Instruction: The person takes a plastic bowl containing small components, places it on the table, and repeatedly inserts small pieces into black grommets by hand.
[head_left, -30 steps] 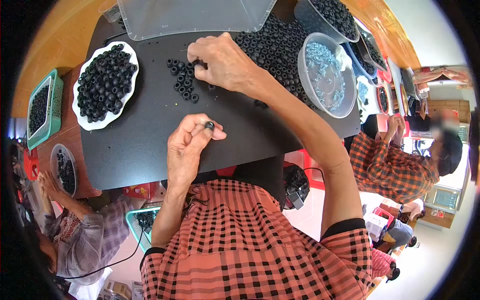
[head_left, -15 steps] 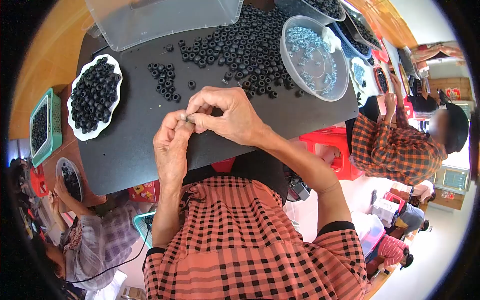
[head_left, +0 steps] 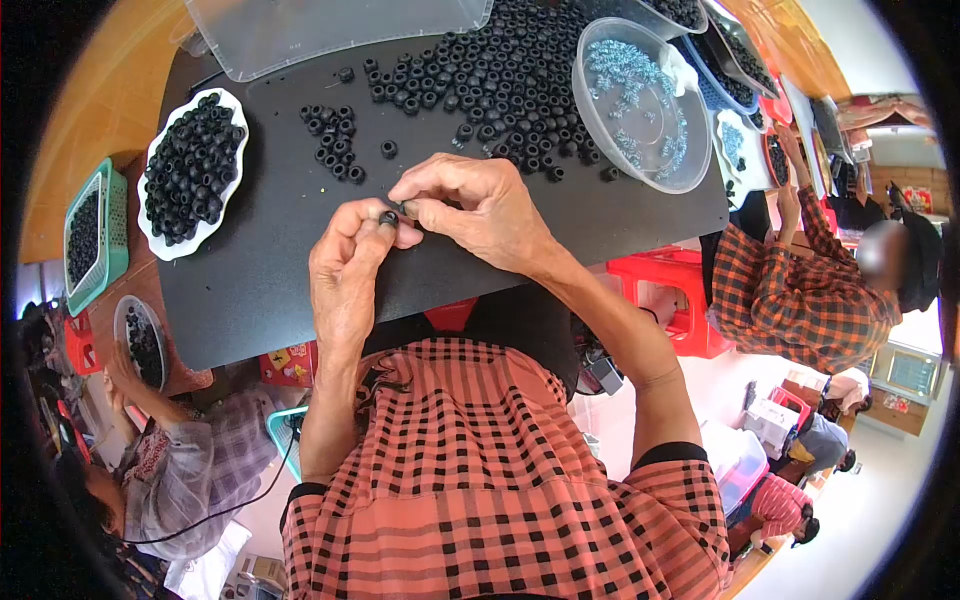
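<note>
My left hand [head_left: 345, 265] pinches a round black bead with a hole [head_left: 388, 217] between thumb and fingers. Just to its right, my right hand [head_left: 470, 210] has thumb and forefinger pressed together over a small dark bit, too hidden to name. Both hands are above the near part of the dark table [head_left: 270, 280], fingertips close to each other. Beyond them lies a loose group of similar black beads [head_left: 335, 143], with a single bead [head_left: 389, 149] apart from it. A large spread of black beads [head_left: 500, 80] covers the table's far part.
To the left stands a white scalloped plate [head_left: 240, 165] heaped with black beads. A clear round tub [head_left: 700, 150] at right holds small bluish pieces resembling springs. A clear plastic bin [head_left: 340, 45] is at the back. Co-workers sit left [head_left: 190, 480] and right [head_left: 800, 290].
My right hand has drawn slightly away from the left fingertips, so the black bead in my left hand now shows. The whole view has shifted a little.
</note>
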A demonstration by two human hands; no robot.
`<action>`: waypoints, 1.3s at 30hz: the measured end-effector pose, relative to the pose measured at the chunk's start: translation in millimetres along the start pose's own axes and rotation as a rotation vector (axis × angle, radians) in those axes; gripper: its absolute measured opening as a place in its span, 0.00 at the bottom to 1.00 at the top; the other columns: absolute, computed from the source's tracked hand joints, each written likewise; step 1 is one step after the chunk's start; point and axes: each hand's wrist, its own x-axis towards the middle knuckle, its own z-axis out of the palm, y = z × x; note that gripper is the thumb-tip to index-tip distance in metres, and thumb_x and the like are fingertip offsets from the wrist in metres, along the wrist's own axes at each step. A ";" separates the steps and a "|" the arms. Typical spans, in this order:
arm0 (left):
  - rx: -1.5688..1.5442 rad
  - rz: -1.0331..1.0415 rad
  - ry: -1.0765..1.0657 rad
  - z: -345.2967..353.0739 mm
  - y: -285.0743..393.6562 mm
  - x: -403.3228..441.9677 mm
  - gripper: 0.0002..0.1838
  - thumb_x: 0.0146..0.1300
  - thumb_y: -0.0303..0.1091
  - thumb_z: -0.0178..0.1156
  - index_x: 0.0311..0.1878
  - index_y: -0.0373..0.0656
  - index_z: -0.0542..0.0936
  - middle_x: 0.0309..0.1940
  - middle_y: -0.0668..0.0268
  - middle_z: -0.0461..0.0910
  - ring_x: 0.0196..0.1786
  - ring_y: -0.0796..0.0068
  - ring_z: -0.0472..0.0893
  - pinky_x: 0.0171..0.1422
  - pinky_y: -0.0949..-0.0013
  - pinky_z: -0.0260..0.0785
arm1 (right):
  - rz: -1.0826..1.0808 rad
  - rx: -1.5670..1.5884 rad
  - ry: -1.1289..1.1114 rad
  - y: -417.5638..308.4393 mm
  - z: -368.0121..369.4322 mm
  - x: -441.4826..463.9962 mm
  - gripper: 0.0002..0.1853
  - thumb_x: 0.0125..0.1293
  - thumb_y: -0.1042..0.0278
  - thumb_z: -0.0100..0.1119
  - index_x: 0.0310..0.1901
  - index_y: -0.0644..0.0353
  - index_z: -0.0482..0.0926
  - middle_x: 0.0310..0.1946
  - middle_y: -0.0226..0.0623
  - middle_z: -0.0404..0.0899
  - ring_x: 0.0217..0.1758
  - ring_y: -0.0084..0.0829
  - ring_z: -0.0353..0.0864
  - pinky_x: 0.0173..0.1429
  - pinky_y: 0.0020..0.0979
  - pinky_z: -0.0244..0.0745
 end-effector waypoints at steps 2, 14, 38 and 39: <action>0.022 0.005 0.009 1.8 0.9 -0.4 0.08 0.69 0.26 0.51 0.47 0.34 0.76 0.34 0.65 0.82 0.39 0.82 0.78 0.50 0.76 0.69 | 0.010 0.068 -0.001 0.7 2.5 -0.5 0.09 0.62 0.84 0.56 0.43 0.67 0.81 0.38 0.36 0.80 0.36 0.20 0.80 0.40 0.21 0.76; 0.088 0.092 0.039 8.8 -1.3 -4.7 0.05 0.68 0.25 0.55 0.44 0.36 0.76 0.32 0.75 0.73 0.36 0.89 0.70 0.43 0.82 0.64 | -0.169 -0.237 0.084 -3.6 11.3 -3.1 0.08 0.56 0.82 0.61 0.39 0.66 0.82 0.37 0.35 0.82 0.34 0.21 0.81 0.41 0.22 0.76; -0.188 -0.069 0.028 -0.5 2.3 2.7 0.08 0.66 0.23 0.54 0.45 0.36 0.80 0.37 0.72 0.80 0.39 0.88 0.75 0.48 0.81 0.67 | -0.552 -0.641 0.194 14.0 22.6 0.5 0.20 0.44 0.79 0.68 0.43 0.64 0.79 0.36 0.36 0.75 0.36 0.36 0.73 0.41 0.34 0.72; -0.180 -0.081 0.021 -1.5 2.4 2.8 0.08 0.66 0.23 0.54 0.45 0.36 0.80 0.37 0.72 0.80 0.39 0.88 0.74 0.48 0.81 0.66 | -0.570 -0.661 0.188 13.6 22.3 0.7 0.20 0.44 0.79 0.69 0.43 0.64 0.79 0.36 0.36 0.75 0.36 0.36 0.73 0.41 0.34 0.71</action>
